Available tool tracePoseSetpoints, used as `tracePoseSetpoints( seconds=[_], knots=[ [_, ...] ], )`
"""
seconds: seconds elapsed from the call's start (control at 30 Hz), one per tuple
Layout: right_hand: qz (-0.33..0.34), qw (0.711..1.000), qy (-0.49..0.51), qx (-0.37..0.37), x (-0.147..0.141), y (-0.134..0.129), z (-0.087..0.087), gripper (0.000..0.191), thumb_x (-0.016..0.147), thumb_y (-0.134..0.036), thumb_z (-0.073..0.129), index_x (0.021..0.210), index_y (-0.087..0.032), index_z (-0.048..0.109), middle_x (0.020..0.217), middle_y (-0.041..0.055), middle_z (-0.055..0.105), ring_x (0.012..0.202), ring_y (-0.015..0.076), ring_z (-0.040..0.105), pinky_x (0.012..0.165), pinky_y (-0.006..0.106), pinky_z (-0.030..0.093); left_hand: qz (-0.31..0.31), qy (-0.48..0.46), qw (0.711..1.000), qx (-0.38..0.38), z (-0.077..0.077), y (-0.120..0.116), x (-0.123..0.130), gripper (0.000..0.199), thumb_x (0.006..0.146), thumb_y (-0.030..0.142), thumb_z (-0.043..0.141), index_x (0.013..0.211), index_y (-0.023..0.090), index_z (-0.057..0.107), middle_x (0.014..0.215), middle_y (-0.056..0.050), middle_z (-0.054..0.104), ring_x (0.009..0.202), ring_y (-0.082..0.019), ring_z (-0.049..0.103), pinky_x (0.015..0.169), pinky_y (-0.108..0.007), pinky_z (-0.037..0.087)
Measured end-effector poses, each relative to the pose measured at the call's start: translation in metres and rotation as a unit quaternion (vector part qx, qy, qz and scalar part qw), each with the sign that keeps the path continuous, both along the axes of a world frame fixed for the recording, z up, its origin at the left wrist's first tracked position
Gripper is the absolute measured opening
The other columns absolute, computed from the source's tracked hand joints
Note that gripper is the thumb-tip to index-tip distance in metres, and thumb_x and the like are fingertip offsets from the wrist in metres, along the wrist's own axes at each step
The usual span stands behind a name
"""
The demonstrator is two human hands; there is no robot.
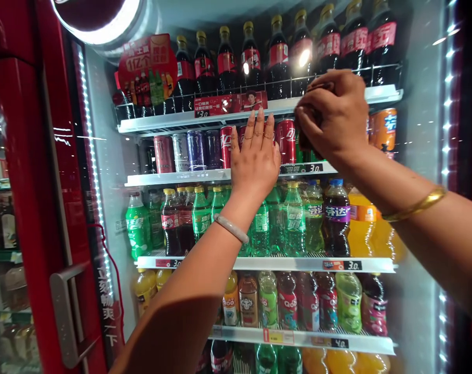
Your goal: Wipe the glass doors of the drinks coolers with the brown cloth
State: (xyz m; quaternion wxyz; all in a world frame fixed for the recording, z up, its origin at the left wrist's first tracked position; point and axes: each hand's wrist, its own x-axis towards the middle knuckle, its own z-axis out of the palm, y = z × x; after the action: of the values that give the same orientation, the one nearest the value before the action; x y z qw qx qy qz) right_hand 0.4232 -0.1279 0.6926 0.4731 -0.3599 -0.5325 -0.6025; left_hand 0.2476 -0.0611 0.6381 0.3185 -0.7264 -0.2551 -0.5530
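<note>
Left arm (189,280): from bottom edge
Left hand (256,162): flat, fingers straight upward
Right hand (339,111): closed round dark bundle (311,122)
Bundle: right of left hand, long axis roughly upright
Fridge (419,119): lit, white shelves (267,263) of bottles (337,221) and cans (197,150)

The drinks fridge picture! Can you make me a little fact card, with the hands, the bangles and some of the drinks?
Left hand: open, palm toward the cans
Right hand: closed around a dark bundle, maybe cloth
Left bangle: pale grey
Right bangle: gold
Top bottles: dark drink, red labels, yellow caps
Light strips: bright white, down both sides
</note>
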Motion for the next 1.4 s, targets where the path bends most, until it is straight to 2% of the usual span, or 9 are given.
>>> tracePoseSetpoints(
  seconds=[0.17,0.3,0.43,0.57,0.83,0.97,1.13,1.27,1.4],
  knots=[
    [0.014,0.997,-0.078,-0.016,-0.029,0.009,-0.029,0.020,0.101,-0.037,0.057,0.107,-0.026,0.072,0.129,0.0087,0.067,0.132,0.0275,0.056,0.115,0.054,0.048,0.017,-0.005,1.000,-0.004,-0.001,0.000,0.001,0.071,0.103,0.024,0.030,0.171,0.020,0.011,0.178,-0.001,0.016,0.167,-0.022,0.004,0.137,-0.050,-0.005],
    [0.023,0.988,-0.152,-0.035,0.003,-0.007,-0.056,0.015,0.097,-0.038,0.062,0.102,-0.029,0.073,0.128,0.0056,0.068,0.135,0.0287,0.058,0.115,0.054,0.050,0.032,-0.025,0.999,-0.024,-0.005,-0.005,0.004,0.071,0.104,0.025,0.033,0.171,0.019,0.010,0.179,-0.002,0.016,0.167,-0.023,0.005,0.137,-0.049,-0.003],
    [0.016,0.994,-0.109,-0.020,0.032,-0.014,-0.033,0.012,0.095,-0.035,0.065,0.101,-0.030,0.074,0.127,0.0061,0.068,0.128,0.0274,0.061,0.111,0.053,0.052,0.041,-0.039,0.998,-0.031,-0.009,-0.008,0.008,0.069,0.104,0.025,0.031,0.171,0.015,0.014,0.179,-0.005,0.014,0.167,-0.024,0.006,0.137,-0.050,-0.001],
    [0.008,1.000,0.017,0.018,0.012,-0.004,-0.010,0.012,0.096,-0.029,0.064,0.104,-0.026,0.072,0.131,0.0089,0.065,0.129,0.0301,0.056,0.109,0.059,0.051,0.034,-0.045,0.998,-0.021,-0.011,-0.009,0.008,0.065,0.106,0.026,0.026,0.169,0.014,0.020,0.178,-0.006,0.018,0.167,-0.023,0.010,0.137,-0.050,-0.002],
    [0.047,0.985,-0.156,-0.052,0.018,-0.014,-0.059,0.010,0.094,-0.037,0.064,0.097,-0.033,0.072,0.125,0.0025,0.069,0.133,0.0308,0.059,0.112,0.060,0.053,0.021,-0.036,0.998,-0.036,-0.011,-0.010,0.006,0.069,0.104,0.024,0.032,0.171,0.018,0.014,0.179,-0.005,0.016,0.167,-0.025,0.006,0.138,-0.052,-0.002],
    [0.037,0.989,-0.141,-0.031,0.043,-0.021,-0.041,0.011,0.096,-0.036,0.062,0.098,-0.031,0.072,0.124,0.0057,0.068,0.127,0.0290,0.062,0.110,0.057,0.054,0.018,-0.044,0.998,-0.036,-0.011,-0.010,0.008,0.071,0.104,0.023,0.033,0.171,0.019,0.011,0.179,-0.005,0.016,0.167,-0.025,0.005,0.137,-0.053,-0.001],
    [-0.019,0.999,-0.012,-0.023,0.004,-0.002,-0.014,0.021,0.098,-0.032,0.060,0.117,-0.034,0.066,0.137,0.0066,0.062,0.134,0.0314,0.050,0.114,0.061,0.046,0.010,-0.052,0.998,-0.025,-0.012,-0.006,0.008,0.067,0.106,0.027,0.029,0.171,0.020,0.015,0.178,-0.005,0.019,0.167,-0.024,0.010,0.137,-0.052,-0.003],
    [0.013,0.996,-0.073,-0.056,-0.022,0.004,-0.043,0.014,0.096,-0.034,0.060,0.107,-0.030,0.069,0.131,0.0048,0.065,0.136,0.0308,0.051,0.115,0.060,0.046,0.008,-0.052,0.998,-0.019,-0.011,-0.004,0.008,0.066,0.105,0.026,0.029,0.170,0.021,0.018,0.178,-0.004,0.021,0.167,-0.023,0.011,0.137,-0.050,-0.005],
    [0.037,0.983,-0.156,-0.094,0.004,-0.010,-0.067,0.011,0.092,-0.036,0.064,0.099,-0.034,0.072,0.125,0.0008,0.068,0.135,0.0312,0.056,0.111,0.058,0.052,0.010,-0.041,0.999,-0.030,-0.012,-0.007,0.007,0.067,0.105,0.027,0.029,0.170,0.017,0.017,0.179,-0.006,0.016,0.167,-0.024,0.006,0.137,-0.051,-0.005]
  ],
)
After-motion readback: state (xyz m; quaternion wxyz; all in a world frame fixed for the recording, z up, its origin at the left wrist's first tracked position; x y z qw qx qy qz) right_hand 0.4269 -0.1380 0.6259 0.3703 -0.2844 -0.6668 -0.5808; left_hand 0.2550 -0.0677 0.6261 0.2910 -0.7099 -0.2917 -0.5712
